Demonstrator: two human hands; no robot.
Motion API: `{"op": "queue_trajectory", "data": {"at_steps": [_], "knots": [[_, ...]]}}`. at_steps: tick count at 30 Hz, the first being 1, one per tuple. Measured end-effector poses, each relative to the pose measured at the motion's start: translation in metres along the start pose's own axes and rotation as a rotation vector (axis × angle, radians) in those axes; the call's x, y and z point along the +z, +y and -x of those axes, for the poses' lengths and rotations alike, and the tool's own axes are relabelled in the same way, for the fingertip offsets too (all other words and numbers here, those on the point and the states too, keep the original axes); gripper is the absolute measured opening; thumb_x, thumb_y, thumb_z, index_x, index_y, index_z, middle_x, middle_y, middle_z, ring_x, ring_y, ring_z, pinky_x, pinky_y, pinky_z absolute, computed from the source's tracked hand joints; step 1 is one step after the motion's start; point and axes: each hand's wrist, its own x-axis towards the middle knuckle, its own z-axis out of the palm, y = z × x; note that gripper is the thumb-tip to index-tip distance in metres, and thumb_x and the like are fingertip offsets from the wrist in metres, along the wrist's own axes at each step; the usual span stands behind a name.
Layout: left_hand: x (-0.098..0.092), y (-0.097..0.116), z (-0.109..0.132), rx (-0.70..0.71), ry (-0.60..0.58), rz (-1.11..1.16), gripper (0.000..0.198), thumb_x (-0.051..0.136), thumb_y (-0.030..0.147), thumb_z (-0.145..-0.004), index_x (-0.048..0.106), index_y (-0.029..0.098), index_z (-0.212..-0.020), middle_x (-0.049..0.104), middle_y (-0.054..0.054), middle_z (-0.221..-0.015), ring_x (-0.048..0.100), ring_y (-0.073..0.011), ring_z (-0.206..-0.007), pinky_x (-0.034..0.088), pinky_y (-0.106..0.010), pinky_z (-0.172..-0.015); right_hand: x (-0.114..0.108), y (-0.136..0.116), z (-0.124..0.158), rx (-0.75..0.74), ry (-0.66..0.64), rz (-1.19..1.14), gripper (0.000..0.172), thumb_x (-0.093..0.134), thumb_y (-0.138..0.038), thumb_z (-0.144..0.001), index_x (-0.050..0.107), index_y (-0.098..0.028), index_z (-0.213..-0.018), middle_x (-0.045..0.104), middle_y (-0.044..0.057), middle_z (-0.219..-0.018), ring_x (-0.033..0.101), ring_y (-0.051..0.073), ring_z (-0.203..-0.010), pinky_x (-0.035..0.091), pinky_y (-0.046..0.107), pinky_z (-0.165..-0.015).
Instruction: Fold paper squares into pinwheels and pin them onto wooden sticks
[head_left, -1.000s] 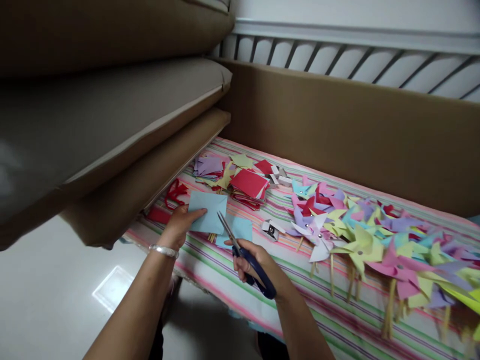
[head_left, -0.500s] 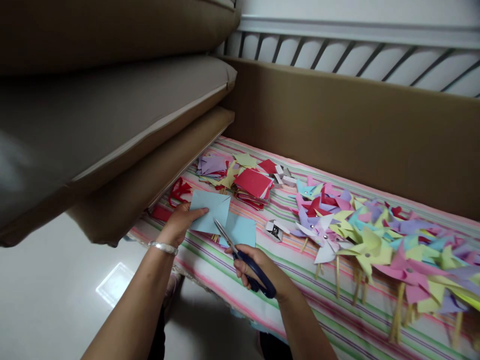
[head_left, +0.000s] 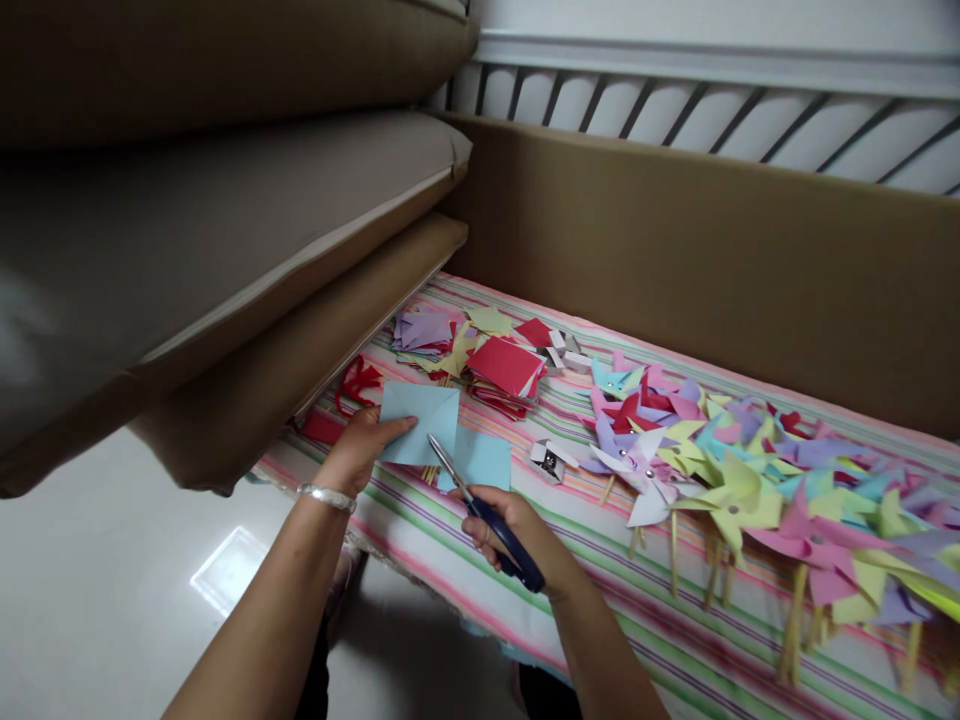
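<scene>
My left hand (head_left: 373, 440) pinches a square of light blue paper (head_left: 420, 410) at its left edge, thumb on top. Scissors (head_left: 491, 525) with dark blue handles sit in my right hand (head_left: 499, 515). Their blades point up and left, with the tips at the lower right part of the square. Whether the blades have the paper between them I cannot tell. Another light blue sheet (head_left: 484, 460) lies on the striped cloth (head_left: 450, 550), just right of the held one and partly behind the scissors.
Behind the hands is a stack of red paper squares (head_left: 508, 368), with purple paper pieces (head_left: 424, 330) beside it. A small open box (head_left: 553, 460) holds metal bits. Many paper pinwheels (head_left: 735, 505) on sticks spread rightward. Large brown cushions (head_left: 315, 320) overhang the left side.
The scissors and my right hand have shifted very slightly left and up. My left hand and the held paper look nearly the same.
</scene>
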Motion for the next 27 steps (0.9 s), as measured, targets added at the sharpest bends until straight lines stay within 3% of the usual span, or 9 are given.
{"op": "queue_trajectory", "data": {"at_steps": [8,27], "knots": [[-0.0021,-0.0055,-0.0035,0.01,0.002,-0.017,0.029,0.076,0.028,-0.057,0.069,0.013,-0.081,0.072,-0.007,-0.078,0.065,-0.0202,-0.064,0.051,-0.032,-0.066,0.0016,0.0022,-0.0022,-0.035,0.039,0.06,0.033,0.065,-0.046,-0.071,0.057,-0.017,-0.085,0.04,-0.007,-0.056,0.038,0.004,-0.041,0.031,0.017,-0.038],[-0.0018,-0.0102,-0.0068,0.034,0.016,0.009,0.029,0.076,0.027,-0.056,0.069,0.013,-0.081,0.072,-0.007,-0.076,0.064,-0.0204,-0.064,0.051,-0.033,-0.066,0.0019,0.0074,-0.0065,-0.043,0.06,0.074,0.032,0.067,-0.046,-0.069,0.058,-0.018,-0.085,0.04,-0.008,-0.051,0.037,0.005,-0.038,0.03,0.018,-0.037]]}}
